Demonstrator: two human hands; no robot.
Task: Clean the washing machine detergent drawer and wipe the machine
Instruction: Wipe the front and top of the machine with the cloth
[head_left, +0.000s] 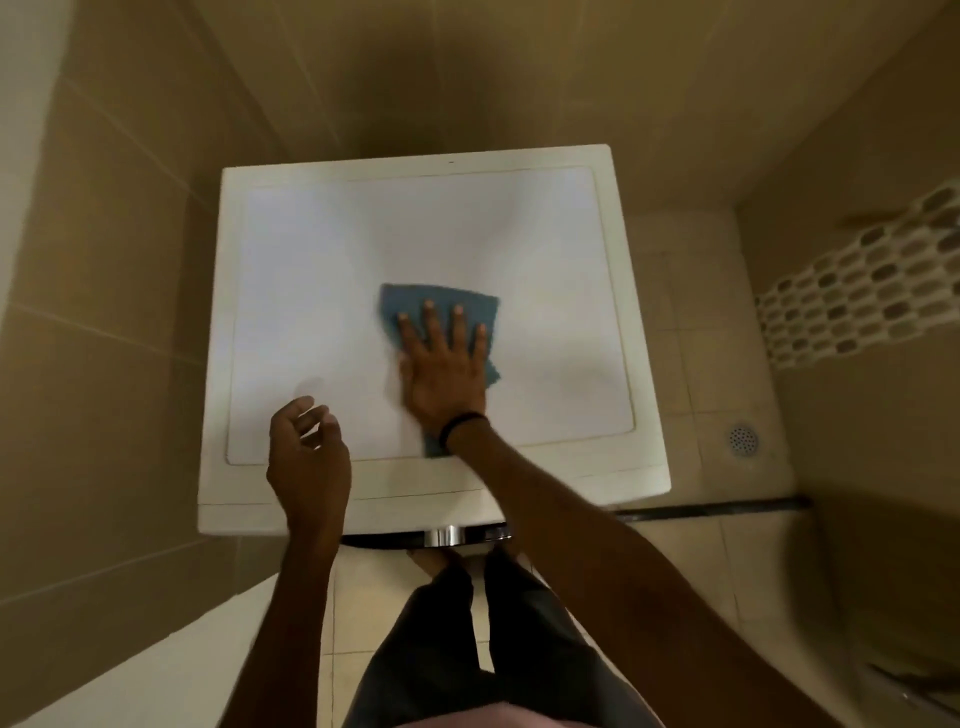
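Beige tiled walls (130, 260) close in a white washing machine (363, 249), seen from above, its flat top filling the middle of the view. On that top, slightly right of centre, lies a blue cloth (441, 299). The right hand (447, 364) presses flat on it with fingers straight and spread, a dark wristband (460, 423) on the wrist. The left hand (306, 457) hovers over the front-left part of the top, fingers loosely curled, holding nothing. A white perforated basket (857, 296) stands to the right, near a floor drain (743, 439).
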